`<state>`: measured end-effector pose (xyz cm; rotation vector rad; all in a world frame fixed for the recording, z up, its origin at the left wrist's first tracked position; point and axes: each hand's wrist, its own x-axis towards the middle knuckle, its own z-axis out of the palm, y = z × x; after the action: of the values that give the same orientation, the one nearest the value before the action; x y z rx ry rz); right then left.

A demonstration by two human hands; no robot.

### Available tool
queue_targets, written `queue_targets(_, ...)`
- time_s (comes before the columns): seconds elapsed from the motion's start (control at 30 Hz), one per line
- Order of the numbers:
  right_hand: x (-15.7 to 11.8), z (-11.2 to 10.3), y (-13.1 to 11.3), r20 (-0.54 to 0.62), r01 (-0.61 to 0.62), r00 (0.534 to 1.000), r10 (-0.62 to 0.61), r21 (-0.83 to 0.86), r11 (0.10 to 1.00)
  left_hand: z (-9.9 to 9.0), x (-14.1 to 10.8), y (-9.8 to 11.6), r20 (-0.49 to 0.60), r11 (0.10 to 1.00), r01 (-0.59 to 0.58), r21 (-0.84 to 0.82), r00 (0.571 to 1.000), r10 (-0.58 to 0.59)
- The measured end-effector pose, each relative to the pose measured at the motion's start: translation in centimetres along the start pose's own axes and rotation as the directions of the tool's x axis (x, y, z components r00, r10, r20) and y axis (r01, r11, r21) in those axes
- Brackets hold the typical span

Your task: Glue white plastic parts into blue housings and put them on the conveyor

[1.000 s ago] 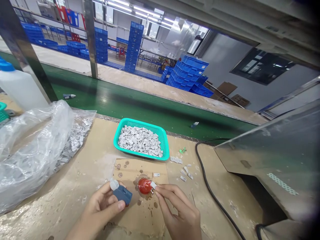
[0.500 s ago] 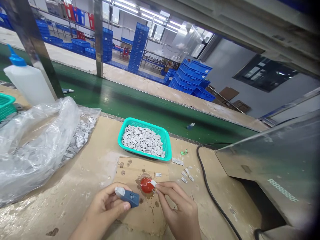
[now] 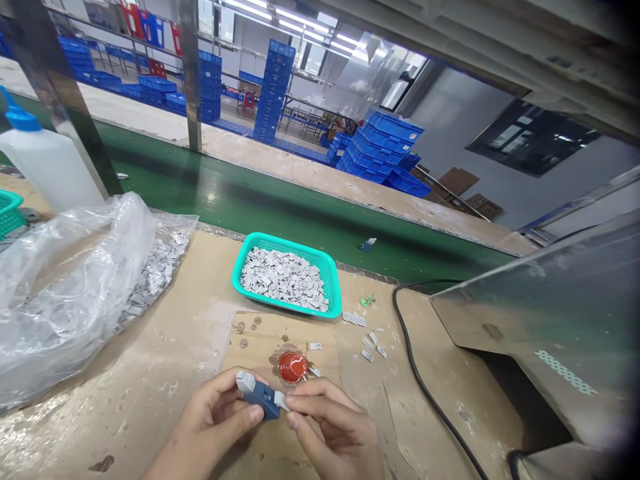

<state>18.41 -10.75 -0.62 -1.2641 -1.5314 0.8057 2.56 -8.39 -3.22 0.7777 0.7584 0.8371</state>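
Note:
My left hand (image 3: 220, 420) is closed around a dark blue plastic block (image 3: 265, 398) that has a light grey piece (image 3: 245, 381) at its upper left end. Between the thumb and fingers of my right hand (image 3: 330, 423) is a small light grey plastic piece (image 3: 281, 400), held against the right end of the block. Just beyond my hands, a shallow red pool of liquid (image 3: 293, 367) sits on a stained cardboard sheet (image 3: 255, 353). One loose grey piece (image 3: 315, 346) lies near it, and another is partly behind my right fingers.
A teal basket (image 3: 336, 293) full of grey pieces stands behind the cardboard. Loose pieces (image 3: 369, 355) and a black cable (image 3: 413, 360) lie to the right. At left are a plastic bag (image 3: 75, 300) and a white bottle (image 3: 50, 167). A green conveyor belt (image 3: 240, 193) runs behind.
My right hand has moved left and down from the red pool, bringing its grey piece to the blue block. On the green belt, a small blue-and-grey item has shifted left.

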Motion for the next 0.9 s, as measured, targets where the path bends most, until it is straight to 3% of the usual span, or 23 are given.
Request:
queue_targets(0.27,0.5,-0.2,-1.4,0.13,0.091,0.989,-0.071,-0.157,0.983,0.8,-0.3,-0.1,-0.012,0.998,-0.017,-0.066,1.0,0.017)
queue_targets(0.47,-1.0,1.9,-0.7,-0.043,0.23,0.97,-0.239,-0.15,0.962,1.5,-0.3,-0.3,-0.05,0.986,-0.035,-0.166,0.998,0.027)
queue_targets(0.57,-0.9,1.1,-0.6,-0.092,0.247,0.956,-0.278,-0.253,0.935,1.7,-0.1,0.2,-0.13,0.979,-0.059,-0.195,0.991,0.034)
queue_targets(0.73,4.2,-3.7,0.1,-0.08,0.13,0.978,-0.191,-0.485,0.865,0.2,0.9,2.7,-0.303,0.949,-0.189,-0.253,0.947,0.108)
queue_targets(0.8,7.5,-5.2,1.0,-0.034,0.077,0.992,-0.123,-0.611,0.788,-1.0,2.0,4.2,-0.312,0.94,-0.275,-0.201,0.928,0.205)
queue_targets(0.83,9.2,-5.6,1.5,0.047,0.068,0.998,-0.049,-0.708,0.703,-1.6,2.8,5.0,-0.305,0.932,-0.327,-0.157,0.914,0.269)
queue_targets(0.9,12.0,-5.8,2.6,0.136,0.089,0.99,0.024,-0.762,0.641,-2.9,4.6,6.7,-0.259,0.902,-0.432,-0.032,0.875,0.41)
